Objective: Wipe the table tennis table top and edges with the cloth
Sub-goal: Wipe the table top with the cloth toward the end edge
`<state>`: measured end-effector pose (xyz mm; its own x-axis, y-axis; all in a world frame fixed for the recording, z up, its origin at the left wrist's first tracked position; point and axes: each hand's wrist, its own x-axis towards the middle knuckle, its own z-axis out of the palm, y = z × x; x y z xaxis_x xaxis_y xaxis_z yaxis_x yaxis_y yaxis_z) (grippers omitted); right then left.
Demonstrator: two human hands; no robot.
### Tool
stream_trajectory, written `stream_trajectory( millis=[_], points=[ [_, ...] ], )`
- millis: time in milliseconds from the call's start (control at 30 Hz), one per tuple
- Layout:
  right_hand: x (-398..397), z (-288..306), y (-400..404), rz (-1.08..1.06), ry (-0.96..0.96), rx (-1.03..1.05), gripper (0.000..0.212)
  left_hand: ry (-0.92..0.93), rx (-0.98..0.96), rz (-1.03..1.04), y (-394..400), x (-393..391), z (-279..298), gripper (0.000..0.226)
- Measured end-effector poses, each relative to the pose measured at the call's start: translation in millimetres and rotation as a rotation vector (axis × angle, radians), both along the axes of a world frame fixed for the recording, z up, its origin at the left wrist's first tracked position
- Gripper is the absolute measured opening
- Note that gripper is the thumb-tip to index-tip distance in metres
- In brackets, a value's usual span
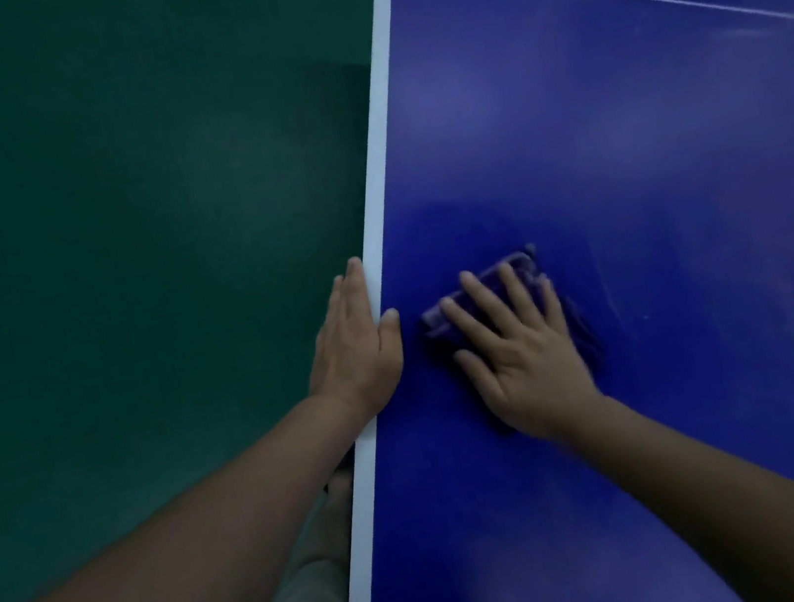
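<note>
Purple cloth (501,284) flat under right hand (523,358), fingers (482,295) spread; left hand (355,349) straight-fingered along blue table's white edge (376,184).

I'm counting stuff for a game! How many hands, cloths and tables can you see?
Hands: 2, left hand resting on the table's white edge, right hand pressing flat on the cloth
Cloths: 1, purple cloth
Tables: 1, blue table
Total: 4
</note>
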<state>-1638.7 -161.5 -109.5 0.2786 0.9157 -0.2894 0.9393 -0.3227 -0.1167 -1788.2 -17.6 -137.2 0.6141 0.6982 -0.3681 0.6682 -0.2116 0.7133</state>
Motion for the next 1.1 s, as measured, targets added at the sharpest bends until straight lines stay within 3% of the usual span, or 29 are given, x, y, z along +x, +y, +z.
stream_trajectory(
  millis=[100, 200, 267, 367, 500, 600, 700, 767, 867, 1000, 1100],
  points=[
    [53.8, 2.1, -1.6, -0.211, -0.045, -0.042, 0.061, -0.003, 0.008, 0.018, 6.3, 11.6, 1.1, 0.072],
    [80.0, -3.7, 69.2, -0.528, -0.011, -0.015, 0.06, 0.033, 0.065, -0.018, 14.1, 18.0, 0.1, 0.078],
    [71.8, -9.0, 123.4, -0.605, 0.025, 0.014, 0.061, 0.059, 0.119, -0.041, 19.7, 23.3, -1.4, 0.08],
    [40.5, -10.7, 132.8, -0.354, 0.009, 0.067, 0.06, 0.088, 0.178, -0.057, 29.5, 34.3, -0.9, 0.079],
    [47.2, -1.8, 41.8, 0.039, -0.014, 0.025, 0.058, 0.096, 0.172, -0.052, 40.3, 44.5, 3.3, 0.079],
    [102.8, -2.2, 47.4, -0.062, -0.037, -0.01, 0.059, 0.101, 0.16, -0.047, 44.8, 48.3, 5.4, 0.081],
    [126.9, -7.1, 133.1, -0.39, 0.004, -0.001, 0.059, 0.152, 0.208, -0.106, 52.7, 53.2, 6.1, 0.084],
    [116.8, -10.3, 187.4, -0.47, 0.039, 0.014, 0.06, 0.17, 0.267, -0.131, 60.7, 56.5, 6.3, 0.085],
    [87.4, -10.7, 188.5, -0.24, 0.007, 0.051, 0.06, 0.163, 0.287, -0.142, 68.2, 63.2, 5.6, 0.087],
    [95.9, -4.2, 95.9, 0.105, -0.037, 0.013, 0.059, 0.153, 0.289, -0.169, 75.1, 67.0, 2.6, 0.088],
    [139.1, -3.2, 101.3, -0.082, -0.064, -0.004, 0.06, 0.156, 0.29, -0.172, 81.0, 72.4, 3.2, 0.089]
  ],
)
